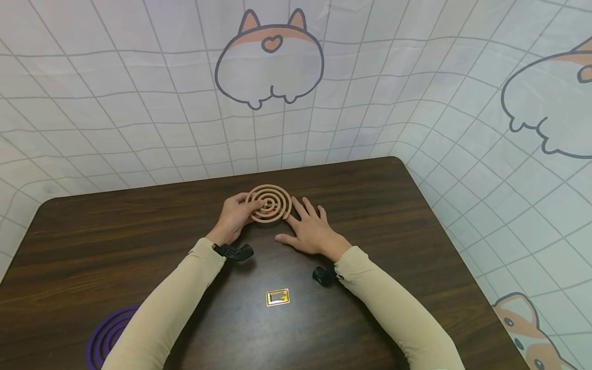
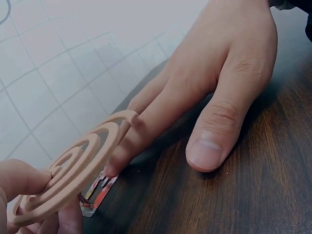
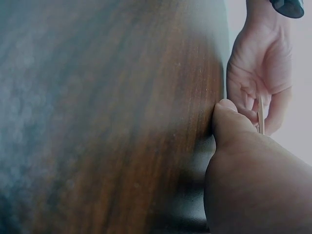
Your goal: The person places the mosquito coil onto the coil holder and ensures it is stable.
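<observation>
A tan mosquito coil [image 1: 277,220] is held above the table's far side in my left hand [image 1: 233,213], pinched between thumb and fingers. In the left wrist view the coil [image 2: 92,163] tilts, its outer end against the right hand's fingers. My right hand [image 1: 313,229] lies palm down beside it with fingers extended, their tips close to the tabletop. Under the coil lies a small flat printed metal piece [image 2: 103,197] in red and silver, with a raised prong; the coil partly hides it. In the right wrist view the coil is seen nearly edge-on.
A gold-edged rectangular metal piece [image 1: 277,297] lies on the dark wooden table [image 1: 370,205] between the forearms. The left sleeve partly covers a purple coil [image 1: 99,339] at the lower left. A white gridded curtain [image 1: 176,103] hangs behind the table and along its right side.
</observation>
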Demonstrator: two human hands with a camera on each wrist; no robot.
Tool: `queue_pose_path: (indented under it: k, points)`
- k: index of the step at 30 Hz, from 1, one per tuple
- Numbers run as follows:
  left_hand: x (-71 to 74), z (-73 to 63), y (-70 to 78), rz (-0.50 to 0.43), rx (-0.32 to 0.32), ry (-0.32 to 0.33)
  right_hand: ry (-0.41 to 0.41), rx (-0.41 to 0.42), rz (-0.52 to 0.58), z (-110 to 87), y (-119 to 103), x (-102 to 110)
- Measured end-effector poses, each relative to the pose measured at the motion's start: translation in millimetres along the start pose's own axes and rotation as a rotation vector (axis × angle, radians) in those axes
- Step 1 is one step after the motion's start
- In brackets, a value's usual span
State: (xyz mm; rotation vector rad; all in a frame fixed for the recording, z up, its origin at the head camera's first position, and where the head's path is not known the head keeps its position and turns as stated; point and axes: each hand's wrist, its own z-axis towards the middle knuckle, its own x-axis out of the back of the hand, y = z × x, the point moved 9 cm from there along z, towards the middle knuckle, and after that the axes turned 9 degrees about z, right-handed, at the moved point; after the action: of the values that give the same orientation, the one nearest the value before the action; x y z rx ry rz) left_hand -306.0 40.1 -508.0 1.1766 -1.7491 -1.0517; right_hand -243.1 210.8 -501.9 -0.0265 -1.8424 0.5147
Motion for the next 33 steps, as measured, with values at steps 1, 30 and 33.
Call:
queue_pose_path:
  k: [1,30,33]
  points:
    - [-0.2,-0.2,-0.3,0.001,0.001,0.0,-0.001,0.0,-0.002,0.0,0.1,-0.4]
    - [-0.6,0.4,1.5,0.02,-0.023,0.001,-0.007,-0.001,0.002,-0.5,-0.2,0.6]
    - [-1.1,0.5,1.9,0.017,-0.023,0.0,-0.007,0.0,0.006,-0.3,-0.4,0.7]
